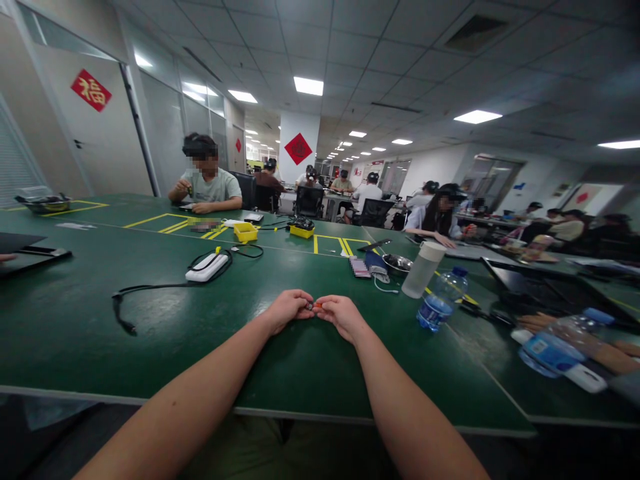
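My left hand and my right hand meet over the green table, fingertips almost touching. A small greyish piece is pinched in my left fingers. Between my right thumb and fingers is a small orange-red piece. Both pieces are too small and too covered by fingers for me to name their kind. Whether they are joined, I cannot tell. Left of my hands lies a white power bank with a black cable running from it.
Right of my hands stand a frosted bottle and a water bottle. Another water bottle lies at far right near a person's hand. Beyond are a metal bowl, yellow trays and a seated person across the table.
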The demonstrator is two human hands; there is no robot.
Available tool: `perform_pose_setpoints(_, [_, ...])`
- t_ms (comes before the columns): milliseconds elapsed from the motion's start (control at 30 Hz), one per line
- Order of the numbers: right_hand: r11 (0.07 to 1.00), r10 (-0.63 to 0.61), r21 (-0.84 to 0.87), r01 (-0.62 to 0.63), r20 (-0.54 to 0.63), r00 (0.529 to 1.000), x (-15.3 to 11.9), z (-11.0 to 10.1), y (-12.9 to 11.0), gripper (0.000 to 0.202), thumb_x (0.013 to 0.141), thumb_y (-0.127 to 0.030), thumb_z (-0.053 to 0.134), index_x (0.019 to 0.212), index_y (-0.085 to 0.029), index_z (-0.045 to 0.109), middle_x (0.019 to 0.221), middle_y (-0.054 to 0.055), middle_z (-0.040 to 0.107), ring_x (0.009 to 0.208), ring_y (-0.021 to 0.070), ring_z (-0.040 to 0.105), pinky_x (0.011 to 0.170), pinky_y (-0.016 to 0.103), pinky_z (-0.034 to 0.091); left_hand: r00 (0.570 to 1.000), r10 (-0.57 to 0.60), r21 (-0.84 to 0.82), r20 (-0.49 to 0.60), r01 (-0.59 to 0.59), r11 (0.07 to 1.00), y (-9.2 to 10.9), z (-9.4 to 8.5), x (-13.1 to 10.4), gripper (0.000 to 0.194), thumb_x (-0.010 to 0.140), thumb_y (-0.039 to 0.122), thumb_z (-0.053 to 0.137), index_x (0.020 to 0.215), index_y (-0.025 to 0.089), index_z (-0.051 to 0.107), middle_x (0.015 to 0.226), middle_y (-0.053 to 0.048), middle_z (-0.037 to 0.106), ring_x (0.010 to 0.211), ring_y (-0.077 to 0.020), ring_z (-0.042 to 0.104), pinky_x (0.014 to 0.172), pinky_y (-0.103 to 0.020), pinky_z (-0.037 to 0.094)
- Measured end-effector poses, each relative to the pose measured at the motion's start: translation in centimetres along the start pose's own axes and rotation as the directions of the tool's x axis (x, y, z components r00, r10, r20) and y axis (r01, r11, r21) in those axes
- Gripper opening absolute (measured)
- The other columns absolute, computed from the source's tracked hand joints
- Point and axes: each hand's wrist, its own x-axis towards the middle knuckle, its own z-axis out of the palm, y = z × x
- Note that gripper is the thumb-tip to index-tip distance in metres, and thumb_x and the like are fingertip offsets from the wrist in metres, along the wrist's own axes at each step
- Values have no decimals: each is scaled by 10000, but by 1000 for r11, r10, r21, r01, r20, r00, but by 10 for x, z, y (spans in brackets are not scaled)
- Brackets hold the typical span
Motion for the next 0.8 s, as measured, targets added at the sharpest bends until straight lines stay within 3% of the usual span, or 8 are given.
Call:
perform_pose_setpoints(100, [1000,4,7,-4,10,1000,-1,0,0,145,689,-61,570,786,-103,669,746,104,703,715,162,684,675,255,545,1000,17,43,-1,-17,999,-1,1,0,178,748,49,545,914,103,582,778,-74,675,635,-110,658,668,-226,547])
perform_pose_setpoints(333, [1000,0,9,0,18,1000,-1,0,1,133,687,-65,567,772,-98,664,711,104,695,679,159,680,667,259,541,983,182,368,35,-182,912,-7,5,1,167,737,51,523,875,131,572,680,-21,644,573,-104,614,553,-200,481])
perform_pose_setpoints(567, [1000,-16,-13,16,18,1000,-2,2,1,134,673,-65,579,766,-108,667,741,92,694,684,148,673,666,248,538,971,229,481,69,-233,845,-8,6,1,200,714,41,482,868,135,567,643,-2,622,569,-103,590,534,-193,443])
perform_pose_setpoints(800, [999,-28,-24,28,31,999,1,0,4,136,666,-71,579,763,-114,664,741,84,692,677,142,668,676,256,535,965,238,489,111,-262,832,-4,8,-4,179,731,79,468,866,137,570,650,-3,615,580,-109,578,543,-205,435])
